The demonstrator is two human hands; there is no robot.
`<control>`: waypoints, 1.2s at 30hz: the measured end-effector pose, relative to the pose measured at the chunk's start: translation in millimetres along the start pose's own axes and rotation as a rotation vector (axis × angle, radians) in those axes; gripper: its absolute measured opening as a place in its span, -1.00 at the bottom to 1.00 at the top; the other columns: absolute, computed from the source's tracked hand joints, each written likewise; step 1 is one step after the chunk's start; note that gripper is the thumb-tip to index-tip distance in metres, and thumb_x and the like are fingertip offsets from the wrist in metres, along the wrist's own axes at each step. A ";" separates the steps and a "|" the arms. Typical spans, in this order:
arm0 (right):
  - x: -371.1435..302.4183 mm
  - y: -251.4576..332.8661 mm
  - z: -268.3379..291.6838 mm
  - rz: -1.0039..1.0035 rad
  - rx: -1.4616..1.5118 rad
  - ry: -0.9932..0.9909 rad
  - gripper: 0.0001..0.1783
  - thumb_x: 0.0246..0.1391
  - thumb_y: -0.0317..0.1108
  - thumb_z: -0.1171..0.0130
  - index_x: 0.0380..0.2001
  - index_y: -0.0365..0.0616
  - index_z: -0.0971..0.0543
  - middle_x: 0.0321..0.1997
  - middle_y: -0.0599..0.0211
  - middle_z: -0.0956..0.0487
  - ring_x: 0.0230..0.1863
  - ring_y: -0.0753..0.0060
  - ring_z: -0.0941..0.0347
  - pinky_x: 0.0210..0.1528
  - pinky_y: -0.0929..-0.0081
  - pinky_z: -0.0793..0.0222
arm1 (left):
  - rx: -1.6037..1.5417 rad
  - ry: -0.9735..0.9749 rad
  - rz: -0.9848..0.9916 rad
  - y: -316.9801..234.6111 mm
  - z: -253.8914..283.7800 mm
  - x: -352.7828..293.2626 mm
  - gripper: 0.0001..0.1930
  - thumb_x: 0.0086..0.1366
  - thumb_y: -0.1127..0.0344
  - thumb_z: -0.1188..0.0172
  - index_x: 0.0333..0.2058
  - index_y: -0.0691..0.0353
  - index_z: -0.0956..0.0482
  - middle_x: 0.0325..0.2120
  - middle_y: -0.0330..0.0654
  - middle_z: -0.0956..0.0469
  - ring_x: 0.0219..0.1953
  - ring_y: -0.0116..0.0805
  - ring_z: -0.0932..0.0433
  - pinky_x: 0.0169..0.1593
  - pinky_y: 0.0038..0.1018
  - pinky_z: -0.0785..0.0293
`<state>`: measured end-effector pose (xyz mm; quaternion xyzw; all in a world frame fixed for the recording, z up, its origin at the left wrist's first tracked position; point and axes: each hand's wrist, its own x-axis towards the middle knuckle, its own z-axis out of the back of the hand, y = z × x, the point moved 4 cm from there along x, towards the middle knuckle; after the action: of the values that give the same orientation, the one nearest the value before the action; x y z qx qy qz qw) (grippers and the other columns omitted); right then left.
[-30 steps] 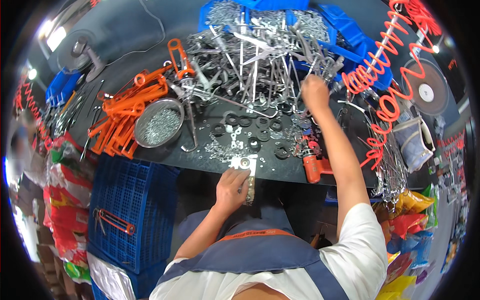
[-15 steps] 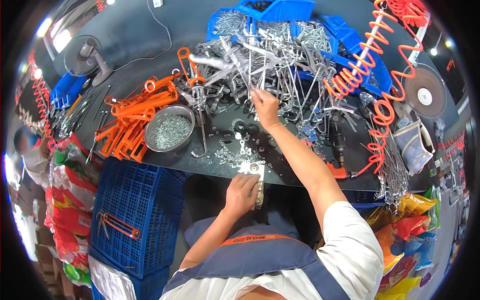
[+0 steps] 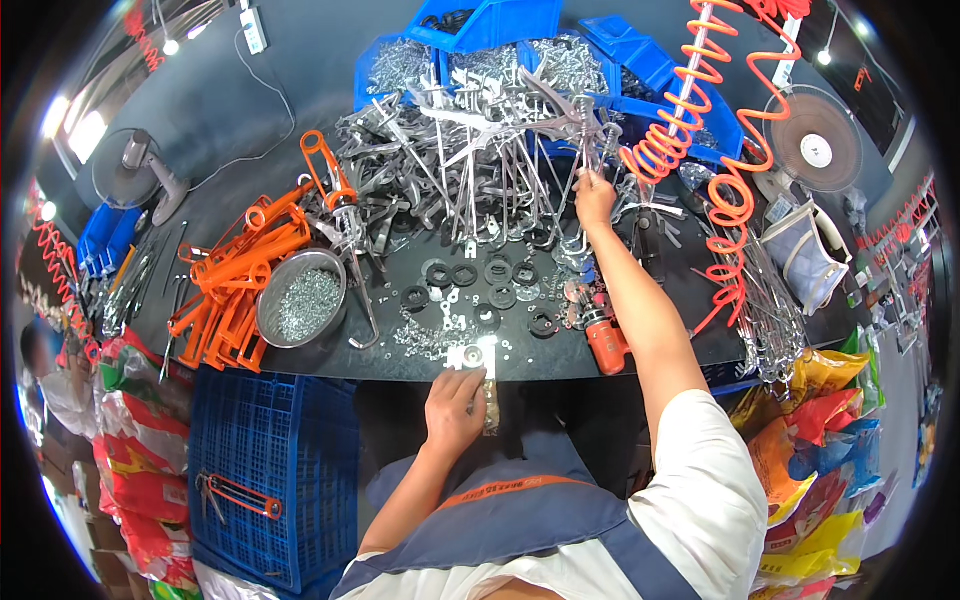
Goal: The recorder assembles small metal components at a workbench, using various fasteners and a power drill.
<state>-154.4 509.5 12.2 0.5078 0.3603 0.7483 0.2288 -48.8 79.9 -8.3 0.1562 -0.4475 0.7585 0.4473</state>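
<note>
The left hand (image 3: pixel 456 408) rests at the table's (image 3: pixel 540 366) near edge, fingers bent over the lower part of a bright metal plate (image 3: pixel 458 357) that has a round piece on it; the palm side is hidden, so whether they grip cannot be told. Below the edge, left of the person, a blue crate (image 3: pixel 270 470) has an orange-framed tool (image 3: pixel 242 495) against its side; its inside is hard to make out.

On the table, a round metal bowl (image 3: pixel 303 298) holds a heap of small silver hardware, beside piled orange frames (image 3: pixel 232 290). Dark rings (image 3: pixel 498 270) lie beyond the plate, and an orange-red power tool (image 3: pixel 605 345) is partly covered by the right forearm. At right, a grey-blue bag (image 3: pixel 806 256) gapes, its contents unclear.

Farther off, the right hand (image 3: pixel 594 197) is at the right side of a tangled pile of silver metal parts (image 3: pixel 480 150), fingers curled in by an upright piece; whether they clasp it cannot be told. Behind, blue bins (image 3: pixel 433 88) hold small silver hardware; an upper blue bin (image 3: pixel 500 33) contains dark pieces and is cut off by the top edge.
</note>
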 end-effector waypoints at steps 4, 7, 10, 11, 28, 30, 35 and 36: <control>-6.3 18.6 -18.4 -0.006 -0.114 0.009 -0.70 0.15 -0.24 0.00 -0.51 -0.23 -0.54 -0.58 0.07 -0.53 -0.49 0.04 -0.49 -0.36 0.24 -0.34 | 0.012 0.021 0.038 1.0 4.0 -3.4 -0.72 -0.02 0.55 -0.17 -0.25 0.29 -0.57 -0.35 -0.09 -0.57 -0.26 -0.08 -0.53 0.01 -0.18 -0.42; -7.7 32.6 -13.6 0.106 -0.186 -0.050 -0.78 0.11 -0.33 -0.03 -0.31 -0.26 -0.56 -0.39 -0.08 -0.55 -0.31 -0.14 -0.48 -0.20 0.12 -0.35 | 0.031 0.018 0.029 0.8 3.5 -4.9 -0.72 -0.01 0.56 -0.16 -0.24 0.30 -0.57 -0.34 -0.08 -0.57 -0.24 -0.06 -0.52 0.02 -0.18 -0.41; -12.3 28.6 -18.3 0.179 -0.335 -0.050 -0.66 0.09 -0.36 -0.06 -0.07 -0.24 -0.52 -0.24 -0.10 -0.51 -0.17 -0.12 -0.44 -0.11 0.14 -0.34 | 0.025 0.032 0.039 3.1 5.2 -5.7 -0.71 -0.01 0.55 -0.16 -0.23 0.30 -0.56 -0.33 -0.08 -0.57 -0.22 -0.04 -0.52 0.03 -0.17 -0.40; -14.0 29.1 -21.6 0.186 -0.332 -0.029 -0.66 0.09 -0.35 -0.06 -0.06 -0.22 -0.53 -0.22 -0.06 -0.50 -0.17 -0.08 -0.44 -0.10 0.17 -0.34 | 0.031 0.036 0.044 4.4 6.2 -7.6 -0.71 -0.01 0.55 -0.16 -0.23 0.30 -0.56 -0.33 -0.08 -0.57 -0.22 -0.03 -0.51 0.03 -0.17 -0.40; -155.2 115.6 195.4 0.046 -0.081 0.138 -0.82 0.05 -0.51 -0.13 -0.23 -0.29 -0.53 -0.29 0.20 -0.53 -0.33 0.38 -0.54 -0.28 0.53 -0.46 | -0.005 0.168 -0.132 -14.3 15.1 8.1 -0.69 0.02 0.57 -0.16 -0.18 0.35 -0.54 -0.23 0.01 -0.56 -0.15 -0.07 -0.55 0.09 -0.14 -0.34; -173.7 90.6 236.1 -0.098 -0.105 0.025 -0.85 0.06 -0.55 -0.12 -0.26 -0.30 -0.53 -0.32 0.22 -0.54 -0.34 0.48 -0.54 -0.33 0.57 -0.46 | -0.247 0.252 -0.225 -34.0 19.1 17.2 -0.63 -0.03 0.63 -0.16 -0.16 0.36 -0.53 -0.25 0.02 -0.57 -0.19 -0.05 -0.55 -0.05 -0.22 -0.44; -198.1 77.6 262.7 -0.171 -0.198 0.046 -0.85 -0.02 -0.60 -0.13 -0.31 -0.28 -0.55 -0.34 0.18 -0.57 -0.29 0.32 -0.54 -0.24 0.46 -0.45 | -0.371 0.478 -0.281 -69.5 -13.7 42.6 -0.65 -0.02 0.62 -0.19 -0.17 0.38 -0.51 -0.24 0.03 -0.54 -0.24 -0.01 -0.54 -0.18 -0.29 -0.48; -197.9 85.2 257.0 0.029 -0.294 0.112 -0.84 -0.05 -0.62 -0.13 -0.33 -0.28 -0.56 -0.32 0.16 -0.57 -0.27 0.23 -0.54 -0.19 0.42 -0.44 | -0.359 0.476 -0.265 -74.7 -23.1 47.4 -0.65 -0.02 0.62 -0.19 -0.17 0.38 -0.51 -0.24 0.03 -0.54 -0.24 -0.01 -0.54 -0.18 -0.29 -0.48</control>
<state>160.4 394.1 17.9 0.4313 0.2520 0.8234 0.2694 -10.1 139.2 49.5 -0.0500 -0.4330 0.6178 0.6545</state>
